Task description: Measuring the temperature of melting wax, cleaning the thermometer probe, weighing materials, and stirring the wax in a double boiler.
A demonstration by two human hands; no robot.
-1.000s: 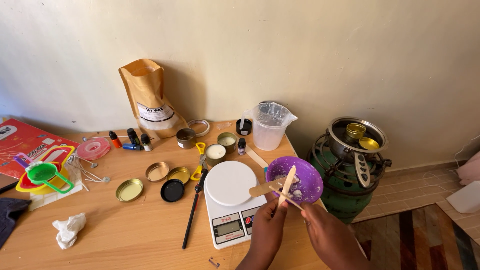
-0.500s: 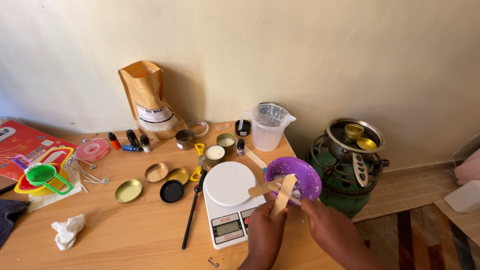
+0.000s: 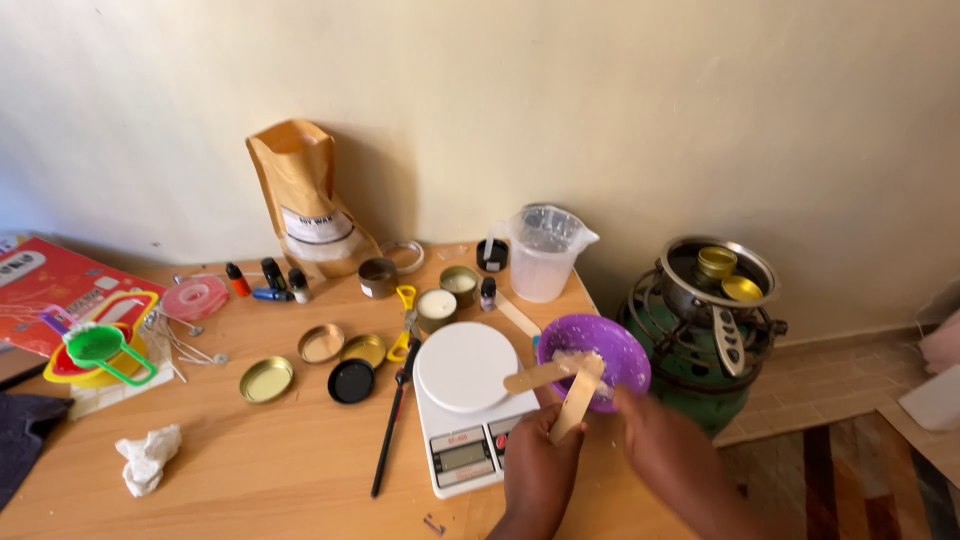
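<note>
Purple bowl (image 3: 600, 362) at counter (image 3: 270, 460) right edge, beside scale (image 3: 465, 400) | left hand (image 3: 540, 470) grips wooden stick (image 3: 578, 398) over it for scraping | right hand (image 3: 665, 455) closed, contents unclear

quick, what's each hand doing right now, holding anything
Left hand: closed on a flat wooden stick angled toward the purple bowl.
Right hand: at the bowl's near rim; its grip cannot be told.

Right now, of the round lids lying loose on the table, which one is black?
The black lid, lying just left of the white scale. The other three, at and, are gold or bronze metal.
</note>
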